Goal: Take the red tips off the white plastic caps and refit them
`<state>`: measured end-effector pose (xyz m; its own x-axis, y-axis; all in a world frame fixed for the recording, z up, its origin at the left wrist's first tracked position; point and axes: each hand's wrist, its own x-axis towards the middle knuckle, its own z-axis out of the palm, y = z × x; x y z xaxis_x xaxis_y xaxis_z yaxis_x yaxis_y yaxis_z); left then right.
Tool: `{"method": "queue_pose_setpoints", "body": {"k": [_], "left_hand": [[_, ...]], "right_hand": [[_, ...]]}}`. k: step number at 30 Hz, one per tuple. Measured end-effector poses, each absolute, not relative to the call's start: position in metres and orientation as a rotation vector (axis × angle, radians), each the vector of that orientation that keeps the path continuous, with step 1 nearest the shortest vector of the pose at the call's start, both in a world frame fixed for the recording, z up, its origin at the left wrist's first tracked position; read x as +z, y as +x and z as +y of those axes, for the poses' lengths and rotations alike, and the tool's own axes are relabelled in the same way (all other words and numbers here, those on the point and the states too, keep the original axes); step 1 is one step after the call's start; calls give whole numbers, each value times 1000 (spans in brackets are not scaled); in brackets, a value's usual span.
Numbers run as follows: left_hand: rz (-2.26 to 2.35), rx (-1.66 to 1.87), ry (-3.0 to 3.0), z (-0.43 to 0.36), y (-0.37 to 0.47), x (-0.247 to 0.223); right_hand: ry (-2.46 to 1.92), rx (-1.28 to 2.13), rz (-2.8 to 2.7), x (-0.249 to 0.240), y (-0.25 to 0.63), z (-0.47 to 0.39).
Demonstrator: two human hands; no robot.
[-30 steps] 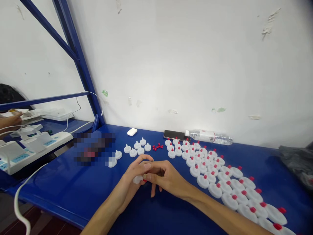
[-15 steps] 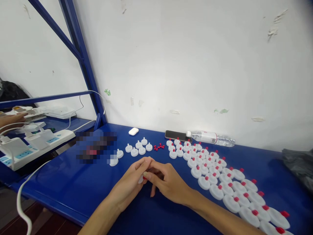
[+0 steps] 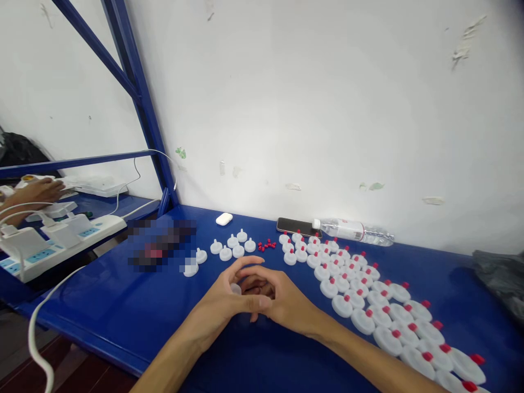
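My left hand [image 3: 229,297] is curled round a white plastic spouted cap [image 3: 235,288], of which only a small pale part shows. Its thumb reaches across toward my right hand [image 3: 282,297]. Bent fingers of the right hand lie inside the left palm by the cap; what their tips hold is hidden. Just beyond the hands lies a small pile of red tips [image 3: 267,245]. Several white spouted caps without red tips [image 3: 225,253] stand to its left. On the right, many white spouted caps with red tips [image 3: 362,320] stand in slanting rows.
At the wall lie a phone [image 3: 298,226], a clear plastic bottle [image 3: 354,231] and a small white case [image 3: 224,219]. A power strip [image 3: 98,229] with plugs and cables is at left. Another person's hand [image 3: 39,192] is beyond it. A dark plastic bag [image 3: 499,278] lies far right.
My hands have turned and the fingers have shifted round the cap. The red bit seen between them earlier is now hidden. At far left the other person's hand has moved right.
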<state>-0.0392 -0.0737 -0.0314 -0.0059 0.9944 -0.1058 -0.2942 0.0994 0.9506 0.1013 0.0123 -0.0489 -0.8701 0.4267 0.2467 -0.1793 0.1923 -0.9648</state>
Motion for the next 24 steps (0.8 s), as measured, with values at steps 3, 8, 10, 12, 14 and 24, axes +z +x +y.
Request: {"method": "queue_pose_setpoints", "body": {"k": [3,8,10,12,14,24], "left_hand": [[1078,1255,910,-74,-39,-33],[1099,1263,971,-75,-37,-32],[1118,1267,994,-75,-38,-33],[1128,1275,1003,-75,-39,-35],[1126,1280,996,-75,-38,-36],[1238,1294,1072,-75,-32,-28]], "right_hand": [[-257,1707,-2048,-50,101,12],[-286,1729,-2037,-51,100,13],[-295,1741,-2029,-52,99,14],[-302,1766,-2020,-52,99,14],[-297,1785,-2013,-51,99,14],[-409,967,-2208,-51,106,5]]}}
